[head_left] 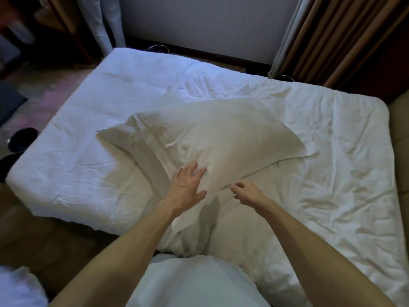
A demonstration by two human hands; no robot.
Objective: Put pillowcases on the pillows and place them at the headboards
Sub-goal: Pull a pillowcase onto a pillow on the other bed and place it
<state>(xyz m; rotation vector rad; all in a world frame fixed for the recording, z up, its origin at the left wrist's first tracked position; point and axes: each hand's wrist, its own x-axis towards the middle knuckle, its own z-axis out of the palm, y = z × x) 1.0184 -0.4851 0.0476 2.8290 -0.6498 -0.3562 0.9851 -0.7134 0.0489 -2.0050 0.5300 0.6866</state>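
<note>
White pillow (pixel 221 138): head view; cased, lying slantwise mid-bed (pixel 332 185), not yet at a headboard.
Left hand (pixel 188 185): grip apart, fingers spread flat on the pillow's near corner, probably pinning it for straightening.
Right hand (pixel 245 192): fingers loosely curled at the pillowcase hem (pixel 254 171); I cannot tell whether the grip has caught it.
</note>
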